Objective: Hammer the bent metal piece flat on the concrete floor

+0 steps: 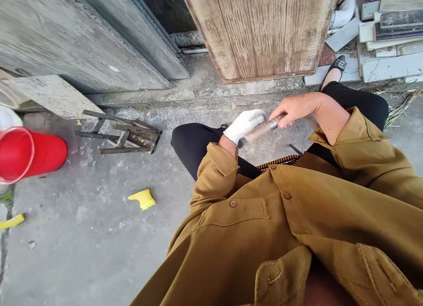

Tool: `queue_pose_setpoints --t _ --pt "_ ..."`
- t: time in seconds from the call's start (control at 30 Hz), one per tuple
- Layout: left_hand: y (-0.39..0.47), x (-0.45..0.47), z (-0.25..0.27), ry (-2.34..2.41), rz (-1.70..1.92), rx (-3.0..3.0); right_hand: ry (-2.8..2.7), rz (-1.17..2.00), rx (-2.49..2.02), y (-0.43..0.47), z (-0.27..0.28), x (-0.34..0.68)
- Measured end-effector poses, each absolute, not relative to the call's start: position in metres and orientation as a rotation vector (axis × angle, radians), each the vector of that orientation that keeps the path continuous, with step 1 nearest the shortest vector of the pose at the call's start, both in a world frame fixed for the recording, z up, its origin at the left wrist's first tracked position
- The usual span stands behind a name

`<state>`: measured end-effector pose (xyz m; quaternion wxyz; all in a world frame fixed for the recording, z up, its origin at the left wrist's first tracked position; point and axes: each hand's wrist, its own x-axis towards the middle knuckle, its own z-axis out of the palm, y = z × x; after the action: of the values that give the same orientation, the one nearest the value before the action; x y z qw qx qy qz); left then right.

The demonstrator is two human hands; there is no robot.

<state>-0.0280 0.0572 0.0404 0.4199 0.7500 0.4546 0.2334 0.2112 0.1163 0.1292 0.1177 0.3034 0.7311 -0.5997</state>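
Note:
My left hand (245, 124) wears a white knitted glove with its fingers curled. It is right beside a wooden handle (261, 130) with a metal band around it, and whether it grips anything is hidden. Bare, my right hand (295, 108) closes around the tool just past the band. The handle is slightly blurred and slants down to the left. A pale flat piece shows behind my right wrist; I cannot tell whether it belongs to the tool. Both hands are between my knees, above the concrete floor.
Left of me, a wooden folding stool (127, 132) lies on its side near a red bucket (42, 152). A yellow scrap (142, 199) lies on the concrete. Wooden panels (261, 33) lean ahead, and stacked tiles (390, 42) fill the far right.

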Motion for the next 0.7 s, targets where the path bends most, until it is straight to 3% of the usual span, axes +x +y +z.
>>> queue_pose_setpoints --t 0.2,0.3,0.4,0.57,0.63,0.7 --pt "0.053 -0.019 0.049 1.138 0.638 1.767 2.256 -2.355 1.549 0.126 0.136 0.215" --pt "0.049 -0.014 0.052 1.027 0.522 1.839 2.183 -2.366 1.795 0.128 0.122 0.206" --pt "0.047 -0.01 0.05 0.945 0.403 1.899 2.309 -1.957 1.884 0.13 0.105 0.198" --pt "0.047 -0.013 0.048 0.991 0.309 2.01 2.428 -0.856 1.61 0.131 0.087 0.195" --pt "0.049 -0.018 0.05 1.079 0.317 2.057 2.325 -0.666 1.358 0.129 0.085 0.195" --pt "0.051 -0.024 0.052 1.163 0.363 2.074 2.201 -0.726 1.096 0.127 0.086 0.197"
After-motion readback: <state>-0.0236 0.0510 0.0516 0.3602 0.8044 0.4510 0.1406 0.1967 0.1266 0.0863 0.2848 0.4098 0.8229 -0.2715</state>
